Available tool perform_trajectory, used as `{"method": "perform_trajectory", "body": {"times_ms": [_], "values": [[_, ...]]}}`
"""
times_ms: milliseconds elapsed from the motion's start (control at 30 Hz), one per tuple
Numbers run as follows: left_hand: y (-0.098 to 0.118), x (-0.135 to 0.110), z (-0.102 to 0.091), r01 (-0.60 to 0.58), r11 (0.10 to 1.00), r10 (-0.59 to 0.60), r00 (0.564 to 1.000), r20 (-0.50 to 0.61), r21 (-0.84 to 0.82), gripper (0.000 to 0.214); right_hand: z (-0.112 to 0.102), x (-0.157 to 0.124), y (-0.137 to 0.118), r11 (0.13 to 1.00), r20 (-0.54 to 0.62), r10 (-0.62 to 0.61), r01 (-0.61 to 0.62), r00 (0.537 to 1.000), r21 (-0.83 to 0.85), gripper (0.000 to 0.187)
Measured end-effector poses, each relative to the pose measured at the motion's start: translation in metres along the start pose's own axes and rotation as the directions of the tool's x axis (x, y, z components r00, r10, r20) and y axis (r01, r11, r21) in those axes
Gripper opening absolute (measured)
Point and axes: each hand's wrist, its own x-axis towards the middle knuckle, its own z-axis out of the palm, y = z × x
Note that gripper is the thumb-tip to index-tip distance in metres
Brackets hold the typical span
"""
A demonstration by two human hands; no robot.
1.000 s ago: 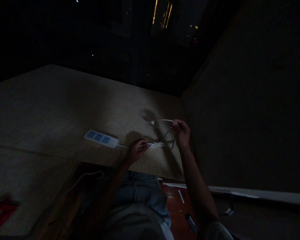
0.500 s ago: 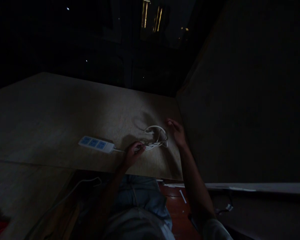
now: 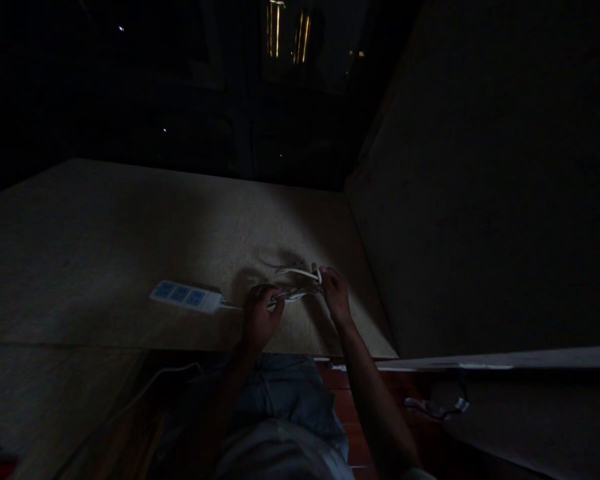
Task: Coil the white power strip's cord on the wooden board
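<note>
A white power strip (image 3: 186, 297) with blue socket faces lies on the tabletop, left of my hands. Its white cord (image 3: 300, 292) runs from the right end into my left hand (image 3: 263, 315), whose fingers are wrapped round the bundled loops. At the other end of the bundle, my right hand (image 3: 335, 293) pinches the cord, with a loop rising by its fingertips. The dim light hides the exact finger contact and most of the plug end.
The pale tabletop (image 3: 115, 220) meets a dark wall panel (image 3: 480, 200) on the right. Behind it is a dark window with light reflections. Another pale cable (image 3: 155, 380) hangs below the front edge at left. A dark cord (image 3: 443, 413) lies low at right.
My right hand has come down and left from beside the coil and closed on the cord. The loops are drawn flatter between both hands. The view has shifted slightly.
</note>
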Motion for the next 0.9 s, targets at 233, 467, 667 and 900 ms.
{"method": "perform_trajectory", "body": {"times_ms": [233,467,667,900], "values": [[0.057,0.001,-0.001,0.114,0.966,-0.112,0.993,0.023,-0.232,0.020,0.017,-0.022,-0.021,0.985,0.151,-0.158,0.166,0.976,-0.041,0.028],[0.054,0.006,-0.003,0.328,0.872,-0.344,0.939,0.023,-0.364,0.023,0.003,-0.035,-0.031,0.973,0.385,-0.199,0.230,0.901,-0.034,0.021],[0.054,0.006,-0.005,0.431,0.827,-0.440,0.896,0.061,-0.360,0.017,0.007,-0.038,-0.026,0.982,0.318,-0.182,0.187,0.930,0.016,0.017],[0.047,0.001,-0.003,0.439,0.826,-0.462,0.887,0.022,-0.354,0.019,0.016,-0.042,-0.020,0.987,0.181,-0.138,0.121,0.974,0.102,0.009]]}}
